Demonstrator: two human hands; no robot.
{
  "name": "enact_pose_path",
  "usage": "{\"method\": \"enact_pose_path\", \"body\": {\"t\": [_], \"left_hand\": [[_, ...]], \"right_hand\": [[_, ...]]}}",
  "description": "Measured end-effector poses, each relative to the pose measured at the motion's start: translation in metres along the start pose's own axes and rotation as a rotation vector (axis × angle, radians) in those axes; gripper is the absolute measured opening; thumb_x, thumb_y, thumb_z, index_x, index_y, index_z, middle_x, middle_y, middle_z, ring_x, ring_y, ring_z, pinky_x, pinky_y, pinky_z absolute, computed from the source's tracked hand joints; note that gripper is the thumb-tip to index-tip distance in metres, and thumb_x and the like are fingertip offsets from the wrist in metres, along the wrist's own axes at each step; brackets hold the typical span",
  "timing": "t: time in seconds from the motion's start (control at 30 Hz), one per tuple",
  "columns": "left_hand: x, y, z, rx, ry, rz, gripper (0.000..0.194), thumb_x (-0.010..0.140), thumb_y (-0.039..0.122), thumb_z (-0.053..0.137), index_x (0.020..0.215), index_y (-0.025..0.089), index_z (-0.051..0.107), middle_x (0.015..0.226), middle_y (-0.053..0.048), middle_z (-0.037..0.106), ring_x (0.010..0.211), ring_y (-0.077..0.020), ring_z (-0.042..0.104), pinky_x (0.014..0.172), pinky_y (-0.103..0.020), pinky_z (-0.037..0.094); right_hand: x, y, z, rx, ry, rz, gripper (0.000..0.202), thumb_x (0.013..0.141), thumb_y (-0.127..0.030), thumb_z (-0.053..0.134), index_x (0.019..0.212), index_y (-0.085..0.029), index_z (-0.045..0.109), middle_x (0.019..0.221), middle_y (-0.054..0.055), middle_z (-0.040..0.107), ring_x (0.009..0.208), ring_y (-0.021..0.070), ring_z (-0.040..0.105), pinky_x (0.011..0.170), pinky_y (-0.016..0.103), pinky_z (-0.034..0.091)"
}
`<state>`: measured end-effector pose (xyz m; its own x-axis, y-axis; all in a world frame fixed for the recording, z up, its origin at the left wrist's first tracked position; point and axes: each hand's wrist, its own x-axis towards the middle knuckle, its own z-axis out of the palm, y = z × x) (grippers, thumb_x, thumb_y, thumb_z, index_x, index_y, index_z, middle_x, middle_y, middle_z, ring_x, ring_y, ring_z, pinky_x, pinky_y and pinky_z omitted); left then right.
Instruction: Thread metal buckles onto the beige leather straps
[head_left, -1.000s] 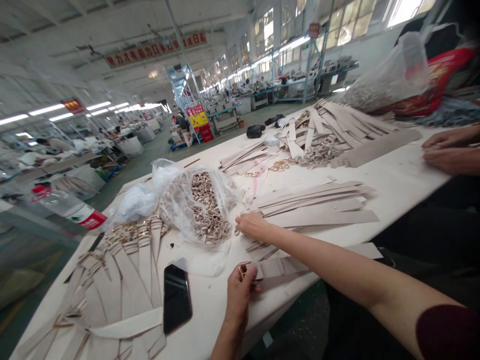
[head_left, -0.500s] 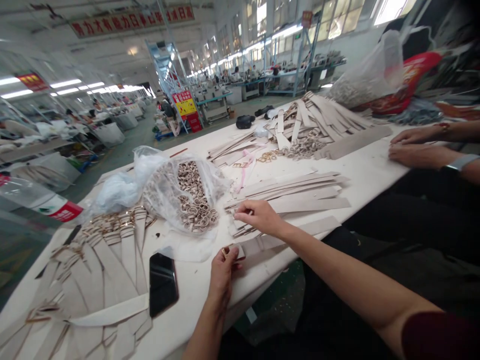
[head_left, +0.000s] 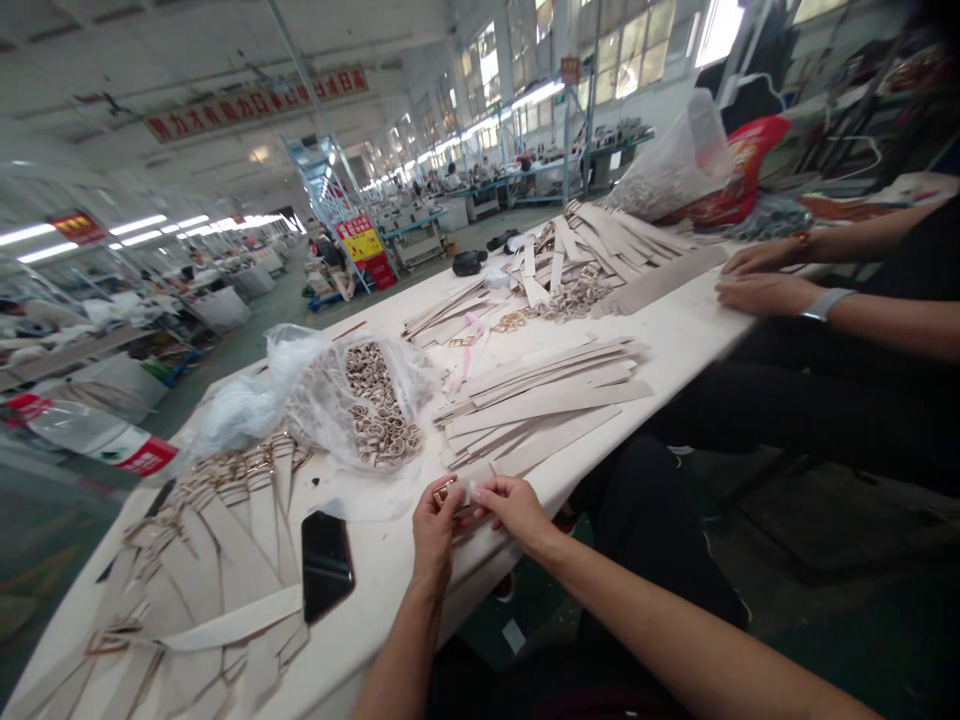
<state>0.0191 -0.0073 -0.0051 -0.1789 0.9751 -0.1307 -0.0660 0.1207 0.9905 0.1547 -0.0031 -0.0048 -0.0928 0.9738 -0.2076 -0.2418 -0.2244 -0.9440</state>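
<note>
At the near edge of the table, my left hand (head_left: 432, 535) is closed on a gold-coloured buckle (head_left: 444, 490) with a pale beige strap end at it. My right hand (head_left: 516, 512) meets it from the right, thumb and fingers pinched at the pale strap piece between the two hands; the fingers hide most of it. Just beyond lies a stack of flat beige straps (head_left: 544, 400). A clear plastic bag (head_left: 311, 405) full of small beige loops (head_left: 379, 405) stands behind my left hand. To the left, several straps with buckles (head_left: 251, 515) are fanned out.
A black phone (head_left: 327, 566) lies left of my hands. A plastic bottle (head_left: 97, 438) is at the far left. Another heap of straps (head_left: 600, 245) and a white sack (head_left: 675, 160) sit farther back. A co-worker's hands (head_left: 769, 280) rest at the table's right side.
My right hand has come from the strap stack down to my left hand and now pinches the strap piece there. The left hand still holds the buckle. The view has shifted slightly right.
</note>
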Motion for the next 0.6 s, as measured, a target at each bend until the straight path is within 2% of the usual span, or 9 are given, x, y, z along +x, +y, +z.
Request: {"method": "enact_pose_path", "body": {"t": [0.17, 0.27, 0.37, 0.47, 0.6], "left_hand": [[0.0, -0.005, -0.002, 0.077, -0.059, 0.075, 0.039, 0.076, 0.048, 0.063, 0.1, 0.017, 0.061, 0.072, 0.002, 0.054, 0.058, -0.0097, 0.051, 0.043, -0.018, 0.043], [-0.001, -0.004, -0.004, 0.133, -0.098, 0.09, 0.037, 0.076, 0.046, 0.063, 0.097, 0.017, 0.062, 0.062, 0.005, 0.047, 0.052, -0.0082, 0.044, 0.039, -0.016, 0.038], [-0.001, -0.003, -0.007, 0.172, -0.148, 0.072, 0.036, 0.076, 0.046, 0.063, 0.097, 0.017, 0.062, 0.063, 0.005, 0.049, 0.049, -0.007, 0.042, 0.037, -0.016, 0.036], [-0.001, -0.002, -0.008, 0.188, -0.186, 0.044, 0.036, 0.074, 0.046, 0.065, 0.095, 0.016, 0.063, 0.066, 0.003, 0.054, 0.046, -0.0061, 0.042, 0.037, -0.016, 0.035], [-0.004, 0.003, -0.007, 0.213, -0.255, 0.031, 0.035, 0.072, 0.045, 0.067, 0.09, 0.015, 0.064, 0.06, 0.004, 0.05, 0.047, -0.0073, 0.043, 0.038, -0.017, 0.036]], "right_hand": [[-0.001, 0.004, -0.002, 0.072, 0.02, -0.027, 0.027, 0.066, -0.039, 0.067, 0.072, -0.014, 0.062, 0.056, 0.001, 0.064, 0.048, 0.011, 0.054, 0.039, 0.018, 0.035], [0.001, 0.006, -0.005, 0.039, -0.007, -0.047, 0.026, 0.067, -0.039, 0.068, 0.072, -0.014, 0.062, 0.055, 0.0, 0.063, 0.041, 0.008, 0.047, 0.037, 0.018, 0.032], [0.003, 0.007, -0.01, 0.027, -0.051, -0.051, 0.026, 0.068, -0.039, 0.068, 0.073, -0.014, 0.062, 0.052, -0.002, 0.06, 0.036, 0.0052, 0.04, 0.036, 0.018, 0.029], [0.005, 0.007, -0.016, 0.023, -0.104, -0.062, 0.027, 0.068, -0.04, 0.068, 0.072, -0.015, 0.06, 0.048, -0.005, 0.055, 0.037, 0.0051, 0.041, 0.037, 0.017, 0.031], [0.009, 0.007, -0.02, 0.013, -0.21, -0.066, 0.032, 0.068, -0.041, 0.068, 0.08, -0.017, 0.051, 0.042, -0.009, 0.051, 0.033, 0.0064, 0.041, 0.036, 0.017, 0.032]]}}
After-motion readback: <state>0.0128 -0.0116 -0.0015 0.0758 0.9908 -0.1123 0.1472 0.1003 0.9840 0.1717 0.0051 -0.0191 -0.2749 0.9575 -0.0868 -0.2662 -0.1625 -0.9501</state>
